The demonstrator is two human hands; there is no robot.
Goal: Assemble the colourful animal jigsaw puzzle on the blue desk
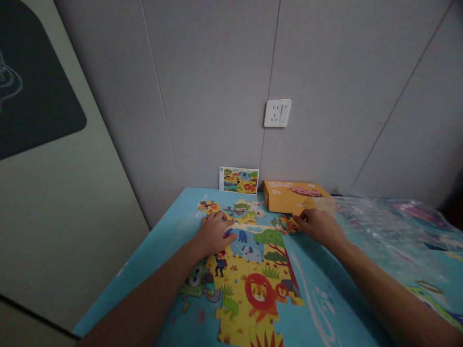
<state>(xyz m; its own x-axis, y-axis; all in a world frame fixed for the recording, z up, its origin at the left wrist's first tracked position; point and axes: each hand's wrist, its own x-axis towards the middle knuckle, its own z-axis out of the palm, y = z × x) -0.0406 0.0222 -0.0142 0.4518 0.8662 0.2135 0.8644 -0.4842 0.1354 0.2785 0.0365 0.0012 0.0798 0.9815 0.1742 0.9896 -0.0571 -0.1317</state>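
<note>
A partly joined jigsaw puzzle [240, 289] lies on the blue surface, showing a red-maned lion, blue elephants and a tree. My left hand [216, 233] rests flat at its upper left edge, fingers stretched forward and thumb over the elephant part. Beyond those fingertips lie loose puzzle pieces [242, 208]. On the right, my right hand [320, 225] has thumb and fingers pinched on a puzzle piece [294, 224] at the edge of a small pile [284, 222]. Part of that piece is hidden by the fingers.
A picture card [239, 180] of the puzzle scene leans against the grey wall [213, 86]. To its right sits an orange puzzle box [289, 197]. Clear plastic wrapping [387, 231] covers the right side of the surface. A wall socket [277, 113] is above the box.
</note>
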